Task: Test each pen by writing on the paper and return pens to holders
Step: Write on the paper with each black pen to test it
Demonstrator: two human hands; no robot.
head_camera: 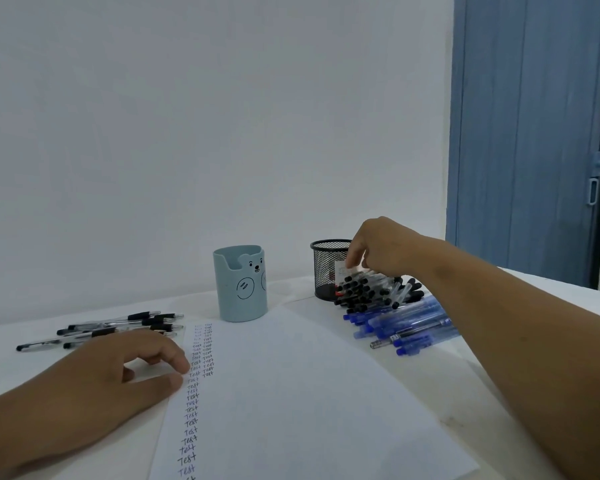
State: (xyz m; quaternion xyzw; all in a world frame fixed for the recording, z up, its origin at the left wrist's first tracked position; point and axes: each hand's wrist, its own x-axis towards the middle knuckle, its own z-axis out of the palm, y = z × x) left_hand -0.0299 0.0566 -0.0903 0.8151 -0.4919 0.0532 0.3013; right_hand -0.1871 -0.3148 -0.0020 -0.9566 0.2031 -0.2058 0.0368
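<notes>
A: Right hand [381, 249] is out over the heap of black-capped pens [371, 291], fingers curled down into the top of the pile, just beside the black mesh holder [326, 268].

B: Has it got one?

A: Can't tell. The fingertips are buried among the barrels, and nothing shows lifted clear. I'd call this the pick of the next pen to test.

B: How to do it well, then?

A: Pinch a single barrel off the top, near its middle, and lift straight up so the neighbours don't roll. The blue pens [406, 323] lie right against that heap at the front, so a careless drag would mix the two.

B: And the other hand?

A: Left hand [118, 372] lies relaxed, holding nothing, fingertips pressing the left edge of the paper [291, 393]. Good place for it: the sheet shouldn't slide when writing starts.

B: Where to write?

A: Two columns of "Test" run along that edge; the shorter second one has room below it.

B: After that?

A: Loose black-grip pens [118, 325] lie on the bench [14, 348] at the left, and the blue bear holder [241, 284] stands between them and the mesh one. By my guess nothing's been returned yet.
</notes>
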